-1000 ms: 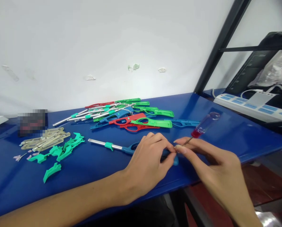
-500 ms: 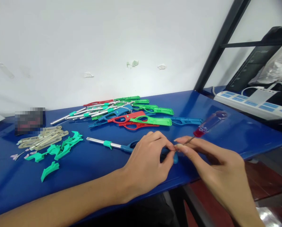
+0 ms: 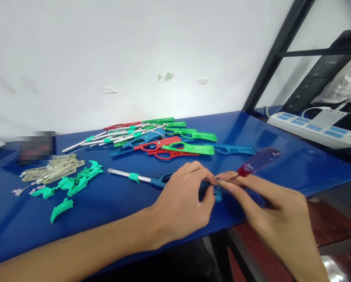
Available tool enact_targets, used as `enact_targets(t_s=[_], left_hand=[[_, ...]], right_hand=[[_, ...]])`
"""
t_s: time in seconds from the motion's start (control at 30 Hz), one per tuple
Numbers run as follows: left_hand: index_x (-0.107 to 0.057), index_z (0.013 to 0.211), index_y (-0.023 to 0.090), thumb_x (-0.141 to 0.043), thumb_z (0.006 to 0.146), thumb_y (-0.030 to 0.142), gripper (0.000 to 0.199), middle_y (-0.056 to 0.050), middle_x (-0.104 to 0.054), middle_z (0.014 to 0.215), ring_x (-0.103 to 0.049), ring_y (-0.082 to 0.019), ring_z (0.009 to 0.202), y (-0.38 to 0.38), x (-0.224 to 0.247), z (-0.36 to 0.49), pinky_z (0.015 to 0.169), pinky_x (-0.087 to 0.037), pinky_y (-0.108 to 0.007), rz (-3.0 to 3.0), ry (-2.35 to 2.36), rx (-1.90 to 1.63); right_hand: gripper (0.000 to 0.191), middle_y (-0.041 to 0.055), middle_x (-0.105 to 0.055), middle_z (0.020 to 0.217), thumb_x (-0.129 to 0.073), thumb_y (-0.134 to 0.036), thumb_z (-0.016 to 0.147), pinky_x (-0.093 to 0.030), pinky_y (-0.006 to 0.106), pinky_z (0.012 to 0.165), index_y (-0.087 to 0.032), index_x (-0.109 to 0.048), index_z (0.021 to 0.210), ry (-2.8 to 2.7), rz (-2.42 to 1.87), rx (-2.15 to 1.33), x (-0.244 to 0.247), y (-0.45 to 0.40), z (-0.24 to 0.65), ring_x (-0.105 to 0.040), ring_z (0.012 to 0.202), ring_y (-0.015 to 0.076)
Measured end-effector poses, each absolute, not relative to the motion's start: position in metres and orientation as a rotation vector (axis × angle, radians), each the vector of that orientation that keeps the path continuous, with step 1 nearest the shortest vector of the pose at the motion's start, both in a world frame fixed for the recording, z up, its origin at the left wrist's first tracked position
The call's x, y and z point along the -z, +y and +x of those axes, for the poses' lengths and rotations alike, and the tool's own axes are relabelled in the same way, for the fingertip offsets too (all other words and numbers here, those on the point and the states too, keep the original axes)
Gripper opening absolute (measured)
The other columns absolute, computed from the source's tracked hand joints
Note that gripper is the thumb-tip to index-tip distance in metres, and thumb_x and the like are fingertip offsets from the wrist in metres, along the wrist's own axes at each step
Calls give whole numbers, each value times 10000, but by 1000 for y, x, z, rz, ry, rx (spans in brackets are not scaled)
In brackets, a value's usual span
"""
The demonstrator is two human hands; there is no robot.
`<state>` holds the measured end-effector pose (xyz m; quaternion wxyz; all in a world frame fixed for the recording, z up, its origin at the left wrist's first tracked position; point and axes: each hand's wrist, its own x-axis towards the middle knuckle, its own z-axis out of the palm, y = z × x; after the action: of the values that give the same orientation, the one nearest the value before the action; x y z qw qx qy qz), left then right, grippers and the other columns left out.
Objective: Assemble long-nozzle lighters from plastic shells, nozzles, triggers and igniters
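Note:
A blue lighter (image 3: 158,182) with a silver tube and a teal clip lies near the table's front edge. My left hand (image 3: 189,196) is closed over its handle, hiding much of it. Beside it my right hand (image 3: 269,199) pinches the thin shaft of a screwdriver (image 3: 259,160) with a clear and red handle, tilted up to the right. The shaft's tip is close to the handle's end, by my left fingertips. Behind them is a pile of red, green and blue lighter casings (image 3: 190,148), some with silver tubes.
Teal plastic pieces (image 3: 75,184) and pale translucent parts (image 3: 53,169) lie at the left of the blue table (image 3: 128,225), near a blurred dark object (image 3: 36,148). A white power strip (image 3: 316,128) and a black frame (image 3: 277,58) stand at the right.
The screwdriver's handle has tipped lower. My left hand stays over the blue lighter, and the fingers of both hands have moved slightly at the handle's end.

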<state>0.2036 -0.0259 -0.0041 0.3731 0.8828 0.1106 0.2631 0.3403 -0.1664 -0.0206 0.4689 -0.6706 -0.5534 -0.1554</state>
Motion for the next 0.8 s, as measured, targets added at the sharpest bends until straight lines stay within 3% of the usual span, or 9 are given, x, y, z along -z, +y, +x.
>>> enact_targets(t_s=[0.23, 0.43, 0.6, 0.7, 0.8], left_hand=[[-641, 1170, 207, -587, 922, 122, 267, -52, -714, 1090, -681, -251, 1040, -27, 5, 202, 945, -545, -459, 2263, 317, -651], [-629, 1139, 211, -565, 931, 133, 231, -60, -698, 1096, -668, -264, 1038, -26, 4, 201, 934, -541, -477, 2275, 314, -625], [-603, 1139, 220, -570, 919, 116, 246, -47, -697, 1091, -671, -253, 1025, -26, 5, 202, 932, -542, -469, 2280, 296, -645], [-607, 1087, 222, -563, 929, 121, 193, -55, -690, 1094, -662, -260, 1026, -26, 5, 202, 934, -539, -470, 2270, 300, -633], [-614, 1160, 228, -562, 929, 119, 260, -58, -690, 1109, -662, -263, 1037, -27, 5, 202, 957, -537, -475, 2257, 318, -620]], right_hand=[[123, -70, -788, 881, -707, -148, 998, -595, 156, 760, -267, -692, 972, -1446, -1601, 443, 19, -164, 339, -757, 744, 81], [181, -52, -816, 964, -684, -95, 998, -597, 153, 804, -262, -727, 1050, -1523, -1581, 447, 18, -168, 338, -764, 797, 75], [226, -51, -831, 992, -683, -82, 987, -622, 181, 804, -281, -726, 1087, -1548, -1584, 480, 18, -169, 337, -787, 830, 102], [185, -54, -838, 955, -684, -110, 991, -636, 198, 772, -279, -735, 1047, -1535, -1600, 459, 18, -169, 336, -795, 786, 117], [112, -40, -844, 926, -697, -168, 993, -656, 236, 746, -268, -746, 1004, -1472, -1624, 459, 18, -169, 335, -795, 718, 141]])
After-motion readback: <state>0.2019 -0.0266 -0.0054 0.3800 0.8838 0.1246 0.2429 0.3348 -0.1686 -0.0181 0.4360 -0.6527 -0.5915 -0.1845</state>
